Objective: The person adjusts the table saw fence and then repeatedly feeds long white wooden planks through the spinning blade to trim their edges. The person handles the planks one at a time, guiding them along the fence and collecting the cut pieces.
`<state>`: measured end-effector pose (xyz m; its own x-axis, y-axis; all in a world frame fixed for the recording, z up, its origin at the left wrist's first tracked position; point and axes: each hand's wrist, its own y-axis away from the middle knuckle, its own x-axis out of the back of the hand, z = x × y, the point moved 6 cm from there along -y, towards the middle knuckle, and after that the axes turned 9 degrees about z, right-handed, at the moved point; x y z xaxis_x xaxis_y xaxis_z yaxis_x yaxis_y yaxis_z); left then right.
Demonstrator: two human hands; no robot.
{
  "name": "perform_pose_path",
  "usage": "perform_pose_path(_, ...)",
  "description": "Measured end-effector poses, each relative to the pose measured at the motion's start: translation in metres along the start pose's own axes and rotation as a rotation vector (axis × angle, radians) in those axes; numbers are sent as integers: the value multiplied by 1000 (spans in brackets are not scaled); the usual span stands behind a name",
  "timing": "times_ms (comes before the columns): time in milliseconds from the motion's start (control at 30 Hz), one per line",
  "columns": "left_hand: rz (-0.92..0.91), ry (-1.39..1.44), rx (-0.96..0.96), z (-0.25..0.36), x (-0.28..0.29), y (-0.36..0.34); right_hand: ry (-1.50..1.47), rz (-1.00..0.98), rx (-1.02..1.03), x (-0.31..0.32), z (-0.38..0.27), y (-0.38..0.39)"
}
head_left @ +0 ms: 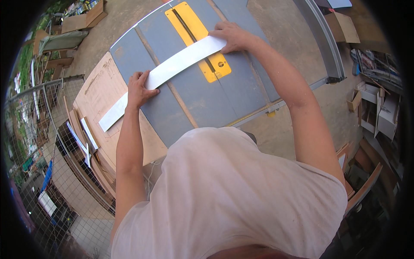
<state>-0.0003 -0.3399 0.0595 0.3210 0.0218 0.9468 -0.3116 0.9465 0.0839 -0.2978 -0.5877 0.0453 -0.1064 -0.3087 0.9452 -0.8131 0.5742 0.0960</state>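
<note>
A long, narrow white board strip [183,58] lies slantwise across the grey top of a table saw [202,101]. It crosses over the yellow insert plate [184,18], whose dark slot runs away from me; I cannot tell whether a blade stands up in it. My left hand [141,89] grips the strip left of the plate, thumb on the near edge and fingers over the far edge. At the strip's right end, just right of the plate, my right hand [233,37] closes on it. The strip's left end reaches over a light wooden panel.
The wooden panel [97,93] adjoins the saw's left side. Offcuts [84,140] lean beside it, near a wire mesh fence [60,172]. A metal rail [321,41] stands at the right. Cardboard boxes [341,26] and wood scraps [364,190] lie farther right.
</note>
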Motion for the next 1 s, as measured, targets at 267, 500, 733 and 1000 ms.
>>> perform_pose_path(267, 3, 0, 3, -2, 0, -3, -14, 0, 11, 4, -2, -2)
perform_pose_path(500, -2, 17, -5, -1, 2, -5, -13, 3, 13, 6, -1, -5)
perform_pose_path(733, 18, 21, -24, -3, 2, -6, -21, -5, 26, 6, 0, -10)
perform_pose_path(1000, 32, 23, -27, -5, 4, -11, -40, -5, 41, 5, 2, -16)
